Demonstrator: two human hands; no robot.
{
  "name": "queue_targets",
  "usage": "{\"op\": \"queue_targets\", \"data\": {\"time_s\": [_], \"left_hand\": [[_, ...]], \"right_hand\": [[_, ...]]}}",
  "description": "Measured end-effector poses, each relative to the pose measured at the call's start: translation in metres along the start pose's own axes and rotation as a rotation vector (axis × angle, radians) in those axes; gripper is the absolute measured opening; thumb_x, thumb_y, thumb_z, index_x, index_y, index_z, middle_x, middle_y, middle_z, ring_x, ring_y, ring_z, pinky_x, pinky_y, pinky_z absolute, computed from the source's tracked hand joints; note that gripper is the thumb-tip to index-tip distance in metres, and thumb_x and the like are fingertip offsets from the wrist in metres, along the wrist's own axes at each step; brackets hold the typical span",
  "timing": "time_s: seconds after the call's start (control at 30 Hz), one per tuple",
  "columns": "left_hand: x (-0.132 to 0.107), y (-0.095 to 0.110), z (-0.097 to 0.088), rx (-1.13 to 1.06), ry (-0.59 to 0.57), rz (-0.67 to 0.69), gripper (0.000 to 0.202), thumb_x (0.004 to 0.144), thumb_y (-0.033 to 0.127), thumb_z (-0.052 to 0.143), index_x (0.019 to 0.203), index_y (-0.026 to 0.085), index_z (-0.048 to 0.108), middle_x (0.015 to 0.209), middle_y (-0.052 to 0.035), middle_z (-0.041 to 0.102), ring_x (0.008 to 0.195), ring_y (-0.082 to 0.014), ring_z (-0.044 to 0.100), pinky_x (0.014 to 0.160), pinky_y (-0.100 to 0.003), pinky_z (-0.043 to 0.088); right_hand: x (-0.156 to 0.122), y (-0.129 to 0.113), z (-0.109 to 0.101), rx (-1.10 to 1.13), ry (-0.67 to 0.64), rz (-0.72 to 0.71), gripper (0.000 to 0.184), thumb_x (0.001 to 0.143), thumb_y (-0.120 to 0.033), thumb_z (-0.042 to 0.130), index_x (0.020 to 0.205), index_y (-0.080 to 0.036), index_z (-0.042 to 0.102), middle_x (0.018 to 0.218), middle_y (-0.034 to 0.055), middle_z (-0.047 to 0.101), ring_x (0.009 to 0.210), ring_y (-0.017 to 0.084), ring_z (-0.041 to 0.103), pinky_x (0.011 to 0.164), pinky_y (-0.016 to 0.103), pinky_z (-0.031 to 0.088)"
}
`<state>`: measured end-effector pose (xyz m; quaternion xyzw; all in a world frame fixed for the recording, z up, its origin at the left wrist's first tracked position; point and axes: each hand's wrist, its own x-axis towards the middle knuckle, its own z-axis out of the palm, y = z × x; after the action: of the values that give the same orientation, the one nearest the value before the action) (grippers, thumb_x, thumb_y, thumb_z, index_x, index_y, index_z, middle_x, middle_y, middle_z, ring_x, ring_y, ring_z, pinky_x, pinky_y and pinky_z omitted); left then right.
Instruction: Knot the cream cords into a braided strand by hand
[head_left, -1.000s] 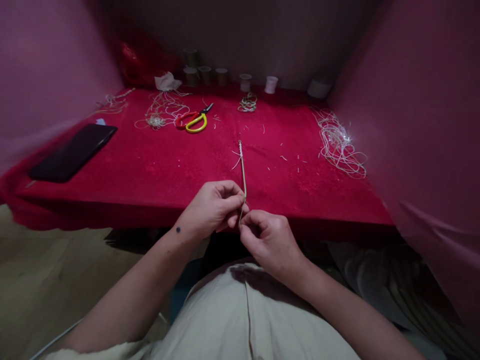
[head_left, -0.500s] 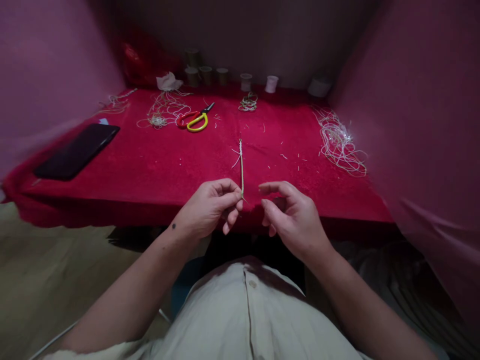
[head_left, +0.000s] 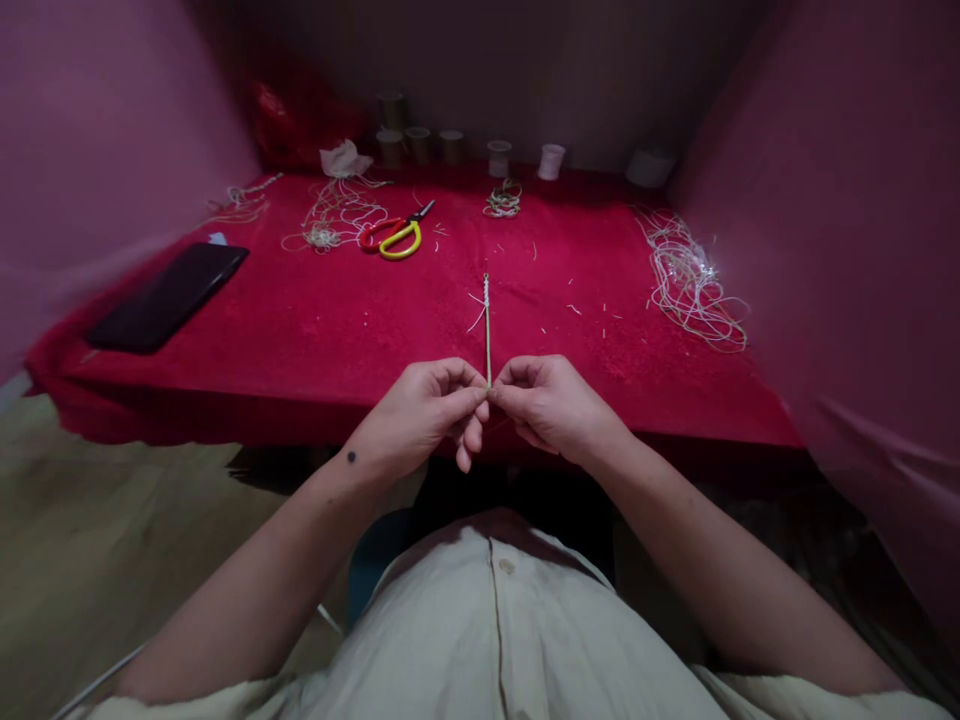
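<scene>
A thin pale green cord runs straight toward me over the red cloth, its far part braided or knotted in white, with two loose white ends sticking out leftward. At its near end, my left hand pinches the cord between thumb and forefinger, the other fingers loosely curled below. My right hand is closed in a pinch at the same spot, its fingertips meeting those of the left. What lies between the fingertips is mostly hidden. The far end of the cord seems fixed to the cloth by something small.
Scissors with red and yellow handles lie beyond the cord. A black phone rests at left. Tangled threads lie right, more threads at back left. Thread spools line the back. Pink sheets hang at both sides.
My right hand has moved left and closed from a half-open shape into a pinch at the cord's near end. My left hand keeps its pinch. The view has shifted slightly.
</scene>
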<state>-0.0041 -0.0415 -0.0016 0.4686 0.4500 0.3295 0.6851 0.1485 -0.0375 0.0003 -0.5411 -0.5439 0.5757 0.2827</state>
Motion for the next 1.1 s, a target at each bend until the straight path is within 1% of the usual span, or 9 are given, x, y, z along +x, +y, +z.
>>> {"op": "queue_targets", "data": {"time_s": [0.13,0.27,0.47,0.6,0.7,0.83,0.9,1.0,1.1], "left_hand": [[-0.002,0.001,0.003,0.057,0.012,-0.016,0.007,0.082,0.016,0.055,0.077,0.014,0.050,0.058,0.0036,0.058,0.039,-0.0084,0.054,0.037,-0.022,0.049],[-0.003,0.000,0.004,0.070,0.045,-0.004,0.006,0.082,0.016,0.054,0.078,0.014,0.050,0.061,0.0034,0.059,0.041,-0.0090,0.056,0.038,-0.023,0.051],[-0.003,0.002,0.005,0.049,0.086,0.004,0.008,0.080,0.016,0.058,0.076,0.013,0.051,0.060,0.0024,0.060,0.041,-0.0103,0.058,0.038,-0.023,0.052],[-0.003,0.003,0.003,0.035,0.087,-0.016,0.010,0.078,0.017,0.060,0.075,0.012,0.052,0.063,-0.0007,0.064,0.044,-0.0122,0.061,0.039,-0.023,0.052],[-0.003,0.006,0.002,0.071,0.082,-0.042,0.011,0.079,0.019,0.060,0.074,0.013,0.052,0.062,-0.0017,0.065,0.042,-0.0116,0.061,0.038,-0.021,0.050],[-0.006,0.009,-0.001,0.250,0.090,-0.070,0.007,0.081,0.020,0.055,0.076,0.015,0.053,0.051,-0.0003,0.063,0.035,-0.0105,0.055,0.034,-0.018,0.042],[-0.007,0.009,-0.004,0.396,0.123,-0.039,0.006,0.081,0.021,0.053,0.079,0.016,0.056,0.047,0.0011,0.060,0.031,-0.0092,0.050,0.032,-0.016,0.036],[-0.010,0.008,-0.008,0.666,0.193,0.114,0.008,0.079,0.020,0.054,0.081,0.017,0.061,0.048,0.0027,0.058,0.037,-0.0085,0.049,0.037,-0.016,0.034],[-0.015,0.008,-0.005,0.916,0.284,0.245,0.008,0.078,0.019,0.054,0.075,0.018,0.062,0.051,0.0028,0.058,0.044,-0.0091,0.050,0.043,-0.018,0.034]], "right_hand": [[0.006,0.005,-0.002,-0.084,-0.006,-0.031,0.012,0.075,-0.018,0.054,0.063,-0.015,0.054,0.039,-0.0073,0.040,0.029,0.004,0.033,0.030,0.017,0.020],[0.008,0.008,-0.004,-0.119,-0.019,-0.068,0.013,0.074,-0.023,0.056,0.063,-0.014,0.057,0.040,-0.0071,0.039,0.033,0.004,0.033,0.034,0.018,0.019],[0.008,0.005,-0.006,-0.022,-0.073,-0.075,0.014,0.073,-0.023,0.057,0.063,-0.013,0.059,0.038,-0.0078,0.038,0.033,0.003,0.030,0.037,0.019,0.019],[0.006,0.004,-0.007,0.040,-0.084,-0.069,0.012,0.073,-0.021,0.058,0.063,-0.013,0.058,0.036,-0.0082,0.038,0.033,0.003,0.029,0.037,0.020,0.020],[0.006,0.004,-0.006,0.040,-0.090,-0.063,0.012,0.074,-0.020,0.056,0.065,-0.013,0.059,0.036,-0.0083,0.039,0.032,0.003,0.029,0.036,0.020,0.019],[0.007,0.005,-0.006,0.022,-0.084,-0.057,0.010,0.073,-0.019,0.056,0.065,-0.013,0.059,0.037,-0.0085,0.038,0.032,0.003,0.029,0.036,0.019,0.018],[0.008,0.007,-0.005,0.027,-0.072,-0.066,0.008,0.072,-0.017,0.056,0.064,-0.014,0.057,0.038,-0.0089,0.037,0.033,0.003,0.030,0.036,0.019,0.019],[0.009,0.009,-0.004,0.026,-0.055,-0.084,0.008,0.071,-0.017,0.055,0.063,-0.015,0.056,0.040,-0.0086,0.037,0.034,0.004,0.031,0.037,0.019,0.018],[0.009,0.009,-0.002,0.004,-0.038,-0.096,0.010,0.071,-0.020,0.056,0.063,-0.014,0.056,0.040,-0.0084,0.037,0.035,0.004,0.030,0.037,0.019,0.018]]}}
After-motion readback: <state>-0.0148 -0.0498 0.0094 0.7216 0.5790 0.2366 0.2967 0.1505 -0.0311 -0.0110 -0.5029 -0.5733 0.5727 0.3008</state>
